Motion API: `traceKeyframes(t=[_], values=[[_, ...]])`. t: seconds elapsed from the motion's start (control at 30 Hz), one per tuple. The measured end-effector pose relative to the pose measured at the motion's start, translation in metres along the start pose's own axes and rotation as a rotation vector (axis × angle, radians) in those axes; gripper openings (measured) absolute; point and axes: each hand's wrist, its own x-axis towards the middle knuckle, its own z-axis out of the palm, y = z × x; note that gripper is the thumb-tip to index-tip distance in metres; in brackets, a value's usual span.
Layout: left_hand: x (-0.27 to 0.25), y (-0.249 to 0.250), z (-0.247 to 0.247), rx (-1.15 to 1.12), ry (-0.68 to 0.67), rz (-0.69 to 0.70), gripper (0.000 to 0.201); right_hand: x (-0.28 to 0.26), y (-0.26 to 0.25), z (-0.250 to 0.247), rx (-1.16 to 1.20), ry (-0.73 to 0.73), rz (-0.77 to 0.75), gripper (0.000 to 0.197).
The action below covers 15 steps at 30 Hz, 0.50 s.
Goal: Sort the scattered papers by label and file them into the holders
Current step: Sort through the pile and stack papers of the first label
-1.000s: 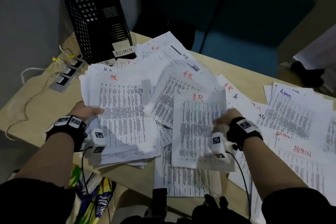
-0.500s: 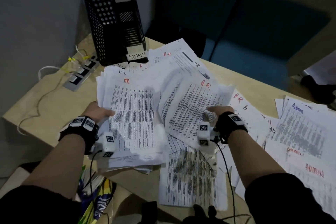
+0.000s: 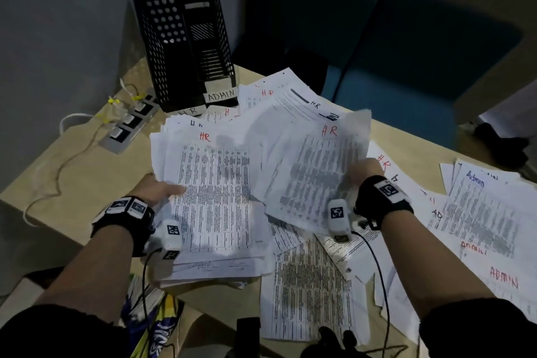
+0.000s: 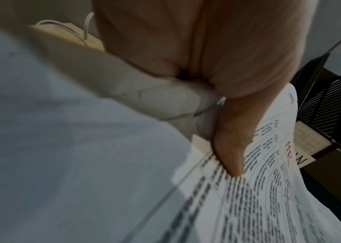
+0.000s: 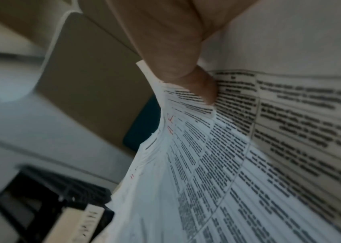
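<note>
A thick stack of printed sheets marked HR (image 3: 213,197) lies at the table's left front, and my left hand (image 3: 158,189) grips its left edge, thumb on top (image 4: 230,148). My right hand (image 3: 364,173) pinches a single HR sheet (image 3: 313,171) by its right edge and holds it lifted and tilted toward the stack; the thumb (image 5: 202,88) presses its printed face. Two black mesh holders (image 3: 186,46) stand at the back left, labelled HR and ADMIN (image 3: 220,94). More HR sheets (image 3: 279,93) fan out behind. Sheets marked Admin (image 3: 488,221) lie at the right.
A grey power strip (image 3: 128,122) with a white cable lies left of the holders. Loose printed sheets (image 3: 311,291) hang over the table's front edge. Blue chairs (image 3: 406,67) stand beyond the table. A colourful bag (image 3: 157,325) sits below the left front corner.
My right hand has carried the single HR sheet leftward and up, from flat on the loose papers to tilted beside the stack. My left hand keeps its grip on the stack.
</note>
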Motion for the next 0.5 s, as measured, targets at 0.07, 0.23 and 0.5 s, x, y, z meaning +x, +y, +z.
traceKeyframes(t=[0.07, 0.23, 0.5], values=[[0.007, -0.001, -0.004, 0.007, -0.002, -0.003, 0.046, -0.003, 0.003, -0.016, 0.008, 0.096, -0.018, 0.024], [0.008, 0.005, -0.01, 0.08, -0.001, -0.038, 0.036, -0.002, 0.021, -0.052, -0.179, 0.323, -0.029, 0.017], [0.003, 0.026, -0.015, 0.069, -0.095, 0.014, 0.043, -0.013, 0.006, -0.095, -0.132, 0.739, -0.092, 0.032]])
